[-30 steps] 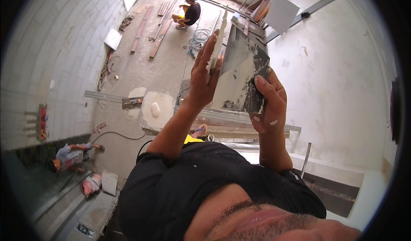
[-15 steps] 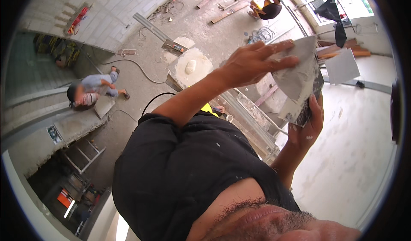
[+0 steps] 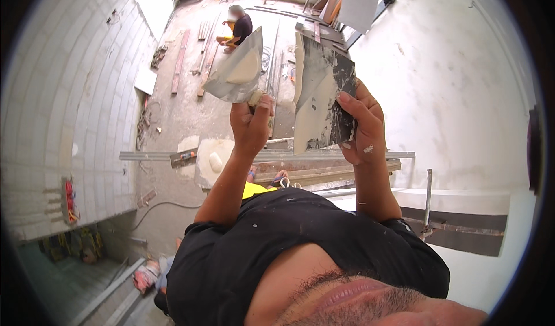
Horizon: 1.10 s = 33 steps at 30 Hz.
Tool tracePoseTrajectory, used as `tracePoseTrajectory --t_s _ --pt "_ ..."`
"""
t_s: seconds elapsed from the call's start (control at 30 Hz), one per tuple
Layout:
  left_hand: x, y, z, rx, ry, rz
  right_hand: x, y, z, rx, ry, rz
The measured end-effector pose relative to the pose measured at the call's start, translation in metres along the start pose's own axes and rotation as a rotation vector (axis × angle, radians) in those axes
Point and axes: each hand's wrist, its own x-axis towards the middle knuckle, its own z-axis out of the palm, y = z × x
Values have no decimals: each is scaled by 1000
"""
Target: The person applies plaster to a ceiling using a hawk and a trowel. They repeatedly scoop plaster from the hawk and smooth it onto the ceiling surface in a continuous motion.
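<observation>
While pinching the smeared plate (image 3: 318, 97) by its long right edge with the right hand (image 3: 365, 120), got a putty-loaded scraper (image 3: 236, 71) clutched in the left hand (image 3: 252, 122), just left of the plate, not touching.

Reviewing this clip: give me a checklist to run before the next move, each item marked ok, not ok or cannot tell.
1. Left hand has hold of the scraper: ok, gripped below the blade.
2. Right hand has hold of the plate: ok, thumb over its right edge.
3. Scraper and plate apart: ok, a gap shows between them.
4. Plate face clean: not ok, pale putty covers much of it, with dark patches toward the right.
5. Scraper's far face clean: cannot tell, it is turned away.
6. Crouching co-worker clear of both tools: ok, seemingly well beyond them on the floor.
</observation>
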Motion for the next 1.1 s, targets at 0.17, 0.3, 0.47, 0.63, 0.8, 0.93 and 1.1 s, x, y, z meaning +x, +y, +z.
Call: tracePoseTrajectory --t_s 0.17,0.3,0.47,0.63,0.8,0.93,1.1 --pt "13 18 32 69 -42 91 -9 -11 4 -13 35 -22" --pt "29 14 23 152 -36 245 1 12 19 48 39 1" --pt "29 -18 1 164 -138 126 2 10 26 61 19 46" --pt "42 -5 5 417 -191 418 3 9 29 38 -7 49" --pt "56 9 4 617 -221 650 0 8 35 42 16 12" --pt "57 24 1 739 -273 779 -2 2 33 20 39 -20" --pt "49 28 -5 933 -453 632 -9 -15 11 69 45 -127"
